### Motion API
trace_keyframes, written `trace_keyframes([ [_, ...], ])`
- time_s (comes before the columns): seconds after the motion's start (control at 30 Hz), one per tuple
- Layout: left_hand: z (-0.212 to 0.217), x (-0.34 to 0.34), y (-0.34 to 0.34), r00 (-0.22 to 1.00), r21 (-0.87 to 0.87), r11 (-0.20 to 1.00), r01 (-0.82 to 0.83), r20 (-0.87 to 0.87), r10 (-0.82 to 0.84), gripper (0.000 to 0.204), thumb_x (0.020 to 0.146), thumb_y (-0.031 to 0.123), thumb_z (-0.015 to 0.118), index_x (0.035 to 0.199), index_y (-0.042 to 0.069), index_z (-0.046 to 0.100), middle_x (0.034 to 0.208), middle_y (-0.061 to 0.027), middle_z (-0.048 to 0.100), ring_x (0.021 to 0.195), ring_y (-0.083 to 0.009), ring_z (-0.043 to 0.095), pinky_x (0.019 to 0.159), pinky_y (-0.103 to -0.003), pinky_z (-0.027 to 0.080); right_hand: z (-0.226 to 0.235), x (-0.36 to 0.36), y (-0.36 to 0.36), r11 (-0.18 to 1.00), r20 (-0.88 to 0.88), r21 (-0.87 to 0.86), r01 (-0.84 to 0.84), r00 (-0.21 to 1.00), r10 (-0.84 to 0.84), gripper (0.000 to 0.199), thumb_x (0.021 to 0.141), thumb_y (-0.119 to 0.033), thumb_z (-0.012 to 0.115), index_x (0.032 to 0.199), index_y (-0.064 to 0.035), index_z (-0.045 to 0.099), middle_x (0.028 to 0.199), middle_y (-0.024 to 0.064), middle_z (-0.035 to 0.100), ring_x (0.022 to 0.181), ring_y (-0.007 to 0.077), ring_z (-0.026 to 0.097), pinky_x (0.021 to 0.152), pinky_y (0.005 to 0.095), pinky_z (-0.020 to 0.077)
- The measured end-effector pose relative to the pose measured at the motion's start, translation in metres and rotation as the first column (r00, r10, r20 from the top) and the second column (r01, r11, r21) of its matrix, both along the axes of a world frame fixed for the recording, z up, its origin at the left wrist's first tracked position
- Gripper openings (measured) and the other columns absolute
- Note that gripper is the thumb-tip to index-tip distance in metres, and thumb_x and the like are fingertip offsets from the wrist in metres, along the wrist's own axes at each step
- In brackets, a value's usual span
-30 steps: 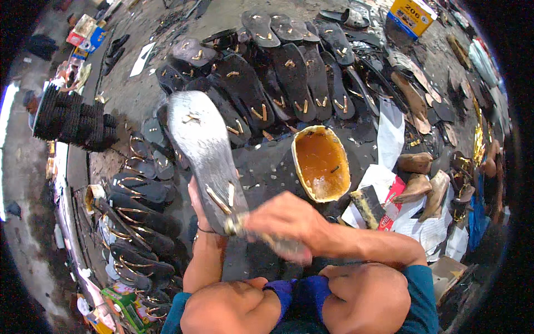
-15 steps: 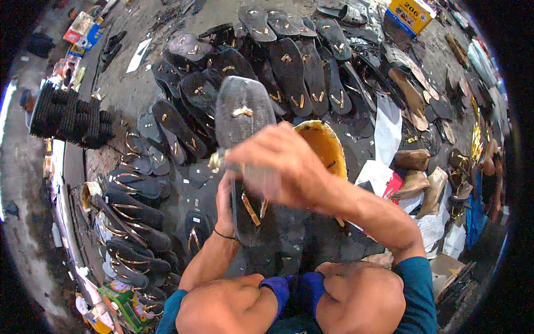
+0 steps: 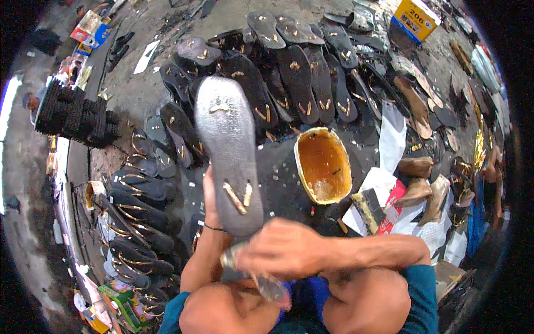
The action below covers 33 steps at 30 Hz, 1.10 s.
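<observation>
My left hand (image 3: pixel 209 192) holds a dark sandal sole (image 3: pixel 229 150) from its left side and beneath, most of its fingers hidden. The sole's underside faces up, with folded gold strap ends showing, and its far end has a wet-looking sheen. Just below the heel, my right hand (image 3: pixel 286 247) is closed around a brush-like tool (image 3: pixel 229 256), pale at its tip and blurred by motion. Right of the sole stands an open tub (image 3: pixel 328 153) coated with amber, glue-like stuff.
Many dark soles (image 3: pixel 300 83) with gold strap ends lie across the far floor. Strapped sandals (image 3: pixel 139 222) line the left, near a black stack (image 3: pixel 72 117). Shoe lasts (image 3: pixel 414 192) and papers (image 3: pixel 392 139) lie at right; a yellow-blue box (image 3: pixel 414 22) stands far right.
My right hand has moved from over the middle of the sole toward my lap with the tool. The sole has shifted slightly left, and the tub is uncovered from behind my arm.
</observation>
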State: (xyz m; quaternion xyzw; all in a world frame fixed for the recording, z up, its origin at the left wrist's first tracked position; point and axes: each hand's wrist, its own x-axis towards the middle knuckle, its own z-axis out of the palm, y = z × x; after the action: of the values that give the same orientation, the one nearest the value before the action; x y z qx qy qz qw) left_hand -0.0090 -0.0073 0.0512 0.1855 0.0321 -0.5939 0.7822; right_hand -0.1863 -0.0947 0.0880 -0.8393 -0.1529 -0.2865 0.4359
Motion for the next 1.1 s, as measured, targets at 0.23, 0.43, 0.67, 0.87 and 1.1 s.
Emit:
trace_keyframes([
  [0.23, 0.000, 0.033, -0.027, 0.976, 0.125, 0.975, -0.182, 0.148, 0.163, 0.054, 0.100, 0.032, 0.034, 0.131, -0.006, 0.056, 0.123, -0.0219, 0.066, 0.108, -0.0336, 0.068, 0.097, -0.047, 0.053, -0.015, -0.005, -0.019, 0.993, -0.194, 0.100, -0.057, 0.978, 0.076, 0.056, 0.073, -0.015, 0.075, 0.127, -0.0149, 0.061, 0.109, 0.0077, 0.065, 0.098, 0.0267, 0.063, 0.082, 0.0408, 0.0477],
  [0.43, 0.009, 0.011, -0.154, 0.898, 0.360, 0.929, 0.086, 0.376, -0.229, 0.036, 0.102, 0.026, 0.046, 0.117, -0.001, 0.064, 0.111, -0.0143, 0.071, 0.099, -0.0257, 0.069, 0.091, -0.040, 0.056, -0.024, -0.068, -0.054, 0.746, -0.404, 0.208, 0.633, 0.750, -0.524, 0.020, 0.085, -0.013, 0.078, 0.104, -0.0064, 0.073, 0.100, 0.0106, 0.073, 0.090, 0.0290, 0.070, 0.078, 0.0396, 0.0531],
  [0.67, -0.116, -0.038, -0.392, 0.914, 0.104, 0.939, 0.326, 0.219, -0.342, 0.041, 0.105, 0.026, 0.036, 0.122, -0.001, 0.062, 0.113, -0.0129, 0.072, 0.103, -0.0262, 0.069, 0.099, -0.041, 0.052, -0.021, -0.131, -0.054, 0.448, -0.572, 0.066, 0.892, 0.402, -0.715, 0.019, 0.090, -0.011, 0.073, 0.106, -0.0018, 0.068, 0.091, 0.0130, 0.074, 0.080, 0.0245, 0.073, 0.072, 0.0346, 0.0557],
  [0.87, -0.100, -0.024, -0.435, 0.984, 0.261, 0.965, 0.032, 0.159, -0.076, 0.044, 0.104, 0.036, 0.042, 0.124, 0.001, 0.059, 0.117, -0.0136, 0.068, 0.112, -0.0263, 0.064, 0.100, -0.041, 0.050, -0.021, -0.128, -0.066, 0.329, -0.638, 0.088, 0.940, 0.307, -0.706, 0.020, 0.092, -0.012, 0.070, 0.108, 0.0002, 0.067, 0.085, 0.0138, 0.073, 0.077, 0.0249, 0.072, 0.070, 0.0363, 0.0545],
  [1.1, -0.102, -0.032, -0.121, -0.153, 0.117, 0.944, -0.308, 0.973, -0.171, 0.024, 0.102, 0.006, 0.048, 0.122, 0.005, 0.060, 0.122, -0.0107, 0.066, 0.111, -0.0292, 0.062, 0.097, -0.041, 0.048, -0.048, -0.110, -0.078, 0.307, -0.675, 0.101, 0.946, 0.292, -0.678, 0.022, 0.096, -0.015, 0.064, 0.112, -0.0004, 0.068, 0.099, 0.0169, 0.070, 0.087, 0.0264, 0.069, 0.077, 0.0365, 0.0528],
])
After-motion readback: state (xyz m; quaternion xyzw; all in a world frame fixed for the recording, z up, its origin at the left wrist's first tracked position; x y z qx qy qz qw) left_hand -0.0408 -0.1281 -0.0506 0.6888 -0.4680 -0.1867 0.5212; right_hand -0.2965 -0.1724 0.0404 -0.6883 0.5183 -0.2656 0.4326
